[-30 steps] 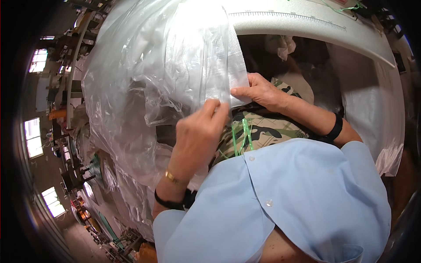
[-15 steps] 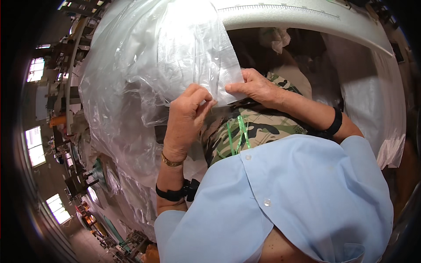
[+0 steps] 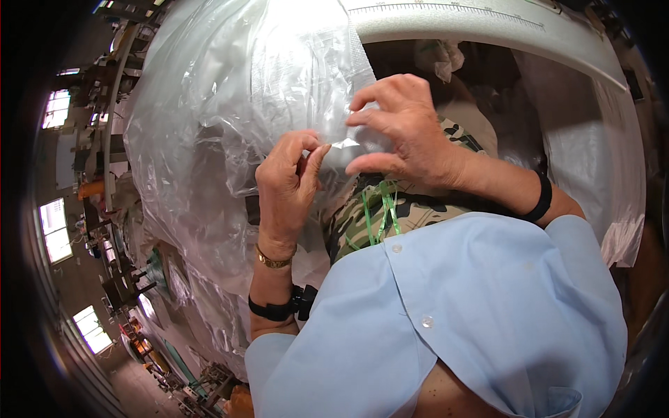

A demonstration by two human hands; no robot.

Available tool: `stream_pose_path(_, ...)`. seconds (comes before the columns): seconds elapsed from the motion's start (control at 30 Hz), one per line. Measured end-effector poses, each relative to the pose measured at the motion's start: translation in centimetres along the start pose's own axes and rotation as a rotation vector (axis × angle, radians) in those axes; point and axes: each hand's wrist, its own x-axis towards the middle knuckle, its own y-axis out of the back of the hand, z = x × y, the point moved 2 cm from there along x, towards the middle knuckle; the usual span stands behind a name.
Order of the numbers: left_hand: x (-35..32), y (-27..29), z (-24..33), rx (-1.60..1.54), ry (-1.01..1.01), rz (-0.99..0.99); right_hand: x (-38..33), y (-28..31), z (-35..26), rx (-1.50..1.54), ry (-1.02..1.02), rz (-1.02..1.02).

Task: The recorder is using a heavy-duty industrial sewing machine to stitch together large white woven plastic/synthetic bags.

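Plastic (image 3: 296, 83) in left hand (image 3: 286, 171), right hand (image 3: 412, 132) newly spread, contact unclear

White table (image 3: 474, 33) | ruler scale (image 3: 446, 8) | on it: clear plastic sheeting (image 3: 209, 90)

From my end I see the left forearm (image 3: 270, 284) near vertical, left hand (image 3: 282, 181) up top, knuckles bent, thumb (image 3: 315, 164) and index tips pinched. Right forearm (image 3: 498, 181) slants in from the right; right hand (image 3: 417, 136) points left, fingers (image 3: 380, 94) curved, thumb spread below, gap between. I've got both elbows bent, hands near, not touching.
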Motion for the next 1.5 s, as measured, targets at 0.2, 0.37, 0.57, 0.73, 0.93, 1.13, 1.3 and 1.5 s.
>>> stream_pose_path(0.2,-0.3,0.1,1.3,0.038,-0.077,0.052,1.2,-1.2,-0.9,0.011,0.023,-0.128)
stream_pose_path(0.37,0.3,0.4,1.7,0.153,-0.288,0.113,2.7,-1.4,-0.6,0.003,0.063,-0.026)
stream_pose_path(0.57,0.4,-0.3,1.6,0.239,-0.395,0.154,3.3,-2.2,0.6,-0.060,0.105,0.096)
stream_pose_path(0.73,0.5,-0.5,1.1,0.309,-0.394,0.199,3.0,-1.1,0.9,-0.121,0.097,0.086)
stream_pose_path(0.93,0.3,-0.4,0.8,0.253,-0.396,0.216,2.7,1.5,-0.5,-0.075,0.188,0.019)
stream_pose_path(1.13,0.5,-0.6,1.2,0.256,-0.424,0.219,3.8,0.3,-1.1,-0.147,0.334,0.003)
stream_pose_path(1.3,0.0,-0.6,1.0,0.189,-0.249,0.302,4.4,0.4,-0.5,-0.168,0.451,0.083)
stream_pose_path(1.5,-0.6,2.9,-1.8,0.633,-0.197,0.186,4.9,0.8,-0.5,-0.107,0.459,0.163)
